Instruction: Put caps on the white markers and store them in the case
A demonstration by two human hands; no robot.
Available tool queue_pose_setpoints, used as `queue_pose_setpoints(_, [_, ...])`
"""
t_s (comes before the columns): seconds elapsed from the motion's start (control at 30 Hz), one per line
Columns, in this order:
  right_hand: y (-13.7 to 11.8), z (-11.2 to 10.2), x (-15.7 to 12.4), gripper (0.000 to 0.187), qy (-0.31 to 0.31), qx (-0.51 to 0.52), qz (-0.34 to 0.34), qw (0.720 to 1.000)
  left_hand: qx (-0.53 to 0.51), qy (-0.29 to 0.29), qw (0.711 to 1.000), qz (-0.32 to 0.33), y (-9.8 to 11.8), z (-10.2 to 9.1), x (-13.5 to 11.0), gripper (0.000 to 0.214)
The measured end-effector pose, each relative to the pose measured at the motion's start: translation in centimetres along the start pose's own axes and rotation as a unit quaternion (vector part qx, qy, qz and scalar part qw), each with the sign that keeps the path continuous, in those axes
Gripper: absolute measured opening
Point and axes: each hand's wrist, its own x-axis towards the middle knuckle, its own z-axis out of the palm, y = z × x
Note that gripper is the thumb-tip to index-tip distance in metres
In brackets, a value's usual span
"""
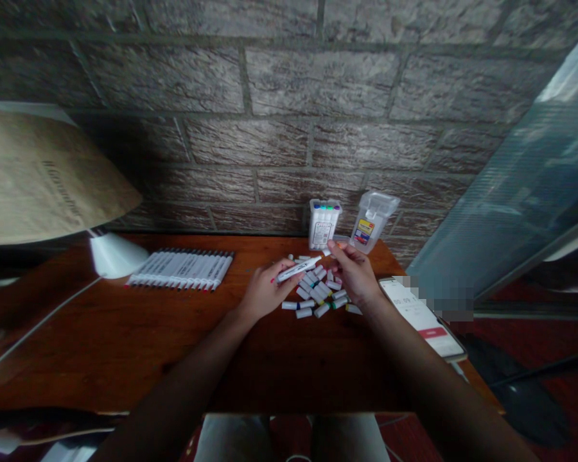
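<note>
My left hand (266, 290) is closed around a white marker (296, 269) with dark print and a red end, its tip pointing toward my right hand. Between the fingers of my right hand (356, 273) is a small white marker cap (326, 252), with a bit of orange showing at the fingertips. The cap is close to the marker's tip; whether they touch is hard to tell. Below both hands lies a loose heap of white marker caps (320, 292) with coloured bands.
Capless-looking markers (183, 269) lie in a neat row at the left, beside a lamp (113, 253). Against the brick wall stand a marker case (324, 224) holding several markers and a clear plastic cover (373, 221). A phone (426, 321) rests at the right edge.
</note>
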Motion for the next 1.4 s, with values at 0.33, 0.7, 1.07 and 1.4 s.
queue_pose_setpoints(0.33, [0.5, 0.6, -0.8, 0.04, -0.059, -0.057, 0.005, 0.997, 0.017, -0.011, 1.0, 0.018, 0.2, -0.2, 0.0, 0.018])
queue_pose_setpoints(0.7, [0.2, 0.5, -0.7, 0.038, -0.076, -0.082, -0.012, 0.994, 0.016, -0.021, 0.999, 0.021, 0.2, -0.1, 0.1, 0.019])
queue_pose_setpoints(1.07, [0.0, 0.2, -0.9, 0.041, -0.127, 0.03, 0.056, 0.99, -0.013, -0.001, 1.0, 0.005, -0.1, -0.1, 0.1, 0.02])
queue_pose_setpoints(1.4, [0.5, 0.1, -0.5, 0.034, -0.16, -0.01, 0.037, 0.986, -0.061, 0.005, 0.998, -0.006, -0.2, -0.1, 0.2, 0.02])
